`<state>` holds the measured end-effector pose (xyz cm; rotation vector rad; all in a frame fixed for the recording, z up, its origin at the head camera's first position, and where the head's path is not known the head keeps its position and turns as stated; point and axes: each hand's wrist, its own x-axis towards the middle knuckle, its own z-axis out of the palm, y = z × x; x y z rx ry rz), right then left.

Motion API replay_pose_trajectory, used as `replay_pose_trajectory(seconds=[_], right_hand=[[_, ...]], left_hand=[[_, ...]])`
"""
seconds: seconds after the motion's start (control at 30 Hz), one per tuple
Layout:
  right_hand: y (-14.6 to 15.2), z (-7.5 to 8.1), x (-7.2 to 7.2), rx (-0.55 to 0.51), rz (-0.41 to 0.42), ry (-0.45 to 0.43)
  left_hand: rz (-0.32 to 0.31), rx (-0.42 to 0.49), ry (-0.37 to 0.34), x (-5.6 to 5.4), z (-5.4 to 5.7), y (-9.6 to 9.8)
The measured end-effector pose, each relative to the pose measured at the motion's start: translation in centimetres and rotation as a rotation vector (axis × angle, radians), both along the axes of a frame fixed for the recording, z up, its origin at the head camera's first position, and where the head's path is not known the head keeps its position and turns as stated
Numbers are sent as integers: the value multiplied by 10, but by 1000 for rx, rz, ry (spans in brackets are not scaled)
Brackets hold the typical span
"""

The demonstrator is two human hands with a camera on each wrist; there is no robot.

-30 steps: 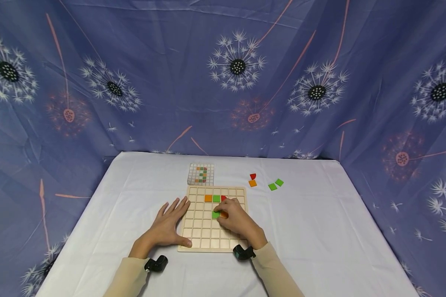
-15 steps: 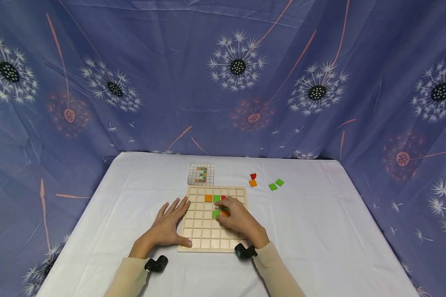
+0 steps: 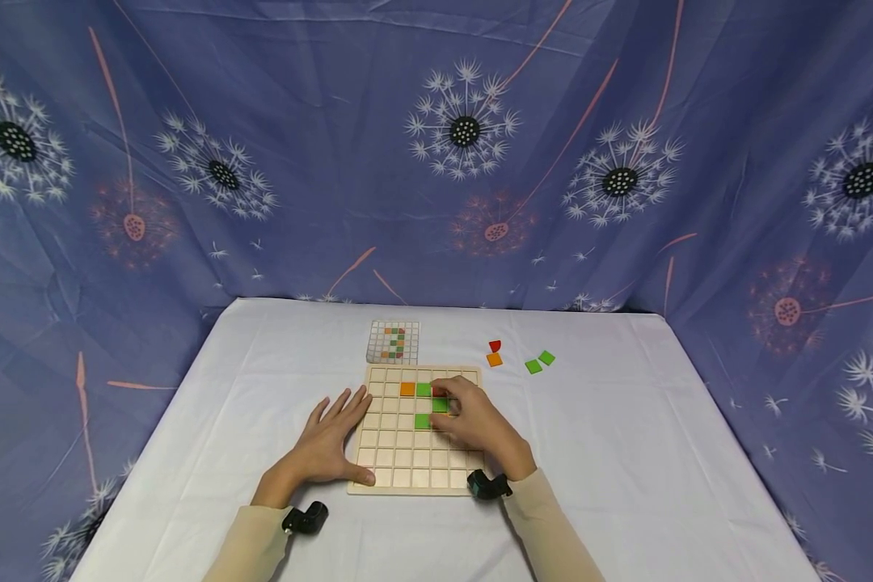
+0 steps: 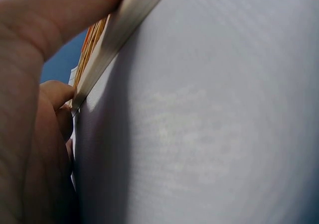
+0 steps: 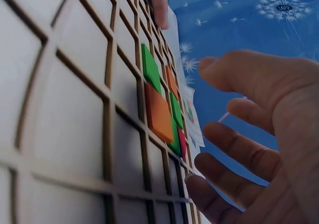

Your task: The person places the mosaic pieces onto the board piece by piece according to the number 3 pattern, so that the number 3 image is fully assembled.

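A wooden grid board (image 3: 385, 456) lies on the table. My left hand (image 3: 327, 444) rests on its left edge, fingers spread, thumb at the near left corner. Above the right part of the board hovers my right hand (image 3: 476, 416), fingers loosely bent with nothing between them. In the upper row sit an orange tile (image 3: 407, 390), a green tile (image 3: 423, 390) and a red piece (image 5: 182, 143), mostly covered by my right fingers in the head view. Below are another green tile (image 3: 440, 405), then a green tile (image 3: 422, 421) beside an orange tile (image 5: 158, 114).
Behind the board lies a pattern card (image 3: 375, 339) printed with coloured squares. Beyond its right corner are a loose red piece (image 3: 495, 346), an orange tile (image 3: 495, 360) and two green tiles (image 3: 533, 366). A patterned blue curtain (image 3: 335, 162) surrounds the white-covered table.
My right hand has drawn back slightly to the right, showing the green tile under the red piece. The left hand and the board stay where they were.
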<state>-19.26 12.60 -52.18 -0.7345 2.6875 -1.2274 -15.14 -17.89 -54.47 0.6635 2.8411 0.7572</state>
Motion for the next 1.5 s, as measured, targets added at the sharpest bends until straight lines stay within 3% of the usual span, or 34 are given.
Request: replay_pose_trajectory(seconds=[0.33, 0.6, 1.13, 1.5], right_hand=[[17, 6, -8, 25, -45, 10], [29, 1, -12, 24, -92, 17], [58, 3, -18, 56, -227, 28], [94, -1, -29, 51, -287, 49]], left_hand=[[-1, 1, 1, 0, 0, 0], [-5, 6, 3, 0, 1, -1], [-3, 4, -1, 0, 0, -1], [-1, -4, 3, 0, -2, -1]])
